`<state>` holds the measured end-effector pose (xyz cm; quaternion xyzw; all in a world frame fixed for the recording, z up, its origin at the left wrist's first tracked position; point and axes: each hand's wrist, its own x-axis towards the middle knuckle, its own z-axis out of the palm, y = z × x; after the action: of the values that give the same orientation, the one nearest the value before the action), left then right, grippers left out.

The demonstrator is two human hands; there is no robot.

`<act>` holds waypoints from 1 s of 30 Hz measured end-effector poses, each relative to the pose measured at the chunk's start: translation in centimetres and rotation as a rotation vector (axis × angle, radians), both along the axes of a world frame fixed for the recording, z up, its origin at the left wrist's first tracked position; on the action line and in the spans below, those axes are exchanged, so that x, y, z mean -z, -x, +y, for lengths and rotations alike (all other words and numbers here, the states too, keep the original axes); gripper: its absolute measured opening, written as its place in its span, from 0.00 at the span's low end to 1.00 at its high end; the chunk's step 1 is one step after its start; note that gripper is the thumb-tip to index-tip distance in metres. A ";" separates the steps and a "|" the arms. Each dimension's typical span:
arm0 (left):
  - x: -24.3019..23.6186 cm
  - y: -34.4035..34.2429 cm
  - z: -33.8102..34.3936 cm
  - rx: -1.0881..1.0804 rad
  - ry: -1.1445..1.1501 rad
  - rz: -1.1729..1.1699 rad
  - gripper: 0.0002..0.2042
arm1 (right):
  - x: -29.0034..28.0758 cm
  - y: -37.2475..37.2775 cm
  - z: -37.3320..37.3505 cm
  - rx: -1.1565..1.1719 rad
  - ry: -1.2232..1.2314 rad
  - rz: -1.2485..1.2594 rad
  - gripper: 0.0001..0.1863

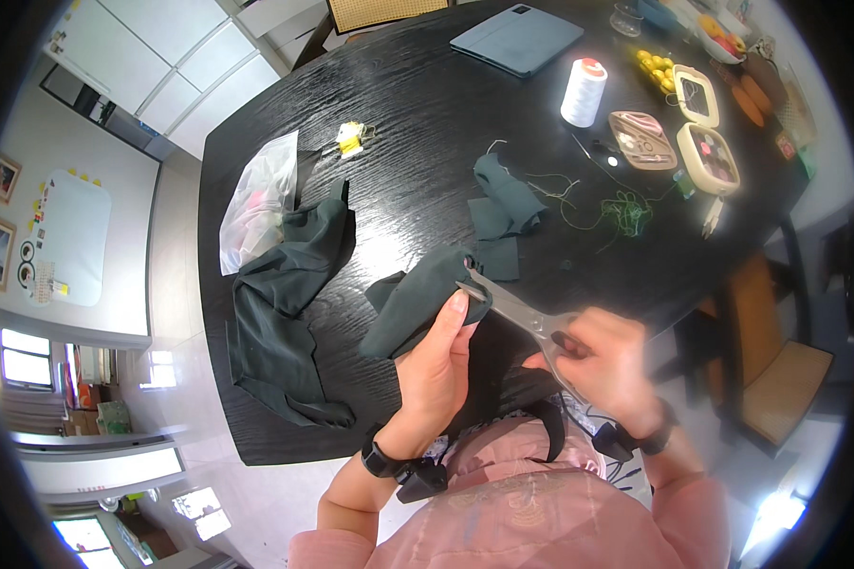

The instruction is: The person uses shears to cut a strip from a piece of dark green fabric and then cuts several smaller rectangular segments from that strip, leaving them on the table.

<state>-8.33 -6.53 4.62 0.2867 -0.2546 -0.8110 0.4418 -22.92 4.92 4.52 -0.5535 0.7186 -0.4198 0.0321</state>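
I see my left hand (438, 365) closed around a piece of dark green fabric (417, 299), thumb pressed on top of the fold, holding it up just above the near edge of the black desk (417, 123). My right hand (605, 365) is closed on the handles of a pair of grey scissors (508, 308), fingers through the loops; the blades point toward 10 o'clock and their tips sit at the top edge of the held fabric, right beside my left thumb. I cannot tell how far apart the blades stand.

From the held fabric, a larger heap of the same dark cloth (289, 313) lies at 9 o'clock, draped over the desk's left edge, with a clear plastic bag (256, 204) touching its upper end. At 1 o'clock, near the scissors' tips, lie smaller folded scraps of the green fabric (503, 204), and further at 2 o'clock a tangle of green thread (621, 213). Beyond that, a white thread spool (584, 92) stands upright, with an open sewing kit (640, 140) and two oval cases (707, 142) just beside it to the right. A blue-grey tablet case (515, 38) lies flat at 12 o'clock near the far edge. A small yellow item (351, 139) lies at 11 o'clock, well apart from my hands.
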 end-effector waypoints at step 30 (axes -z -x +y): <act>0.0 -0.8 -2.0 -0.001 -0.061 0.020 0.12 | 0.0 0.4 0.6 -0.023 -0.103 -0.285 0.20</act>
<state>-7.55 -8.49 4.60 0.2920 -0.2252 -0.8210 0.4359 -23.36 5.54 4.52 -0.4941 0.7211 -0.4561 0.1668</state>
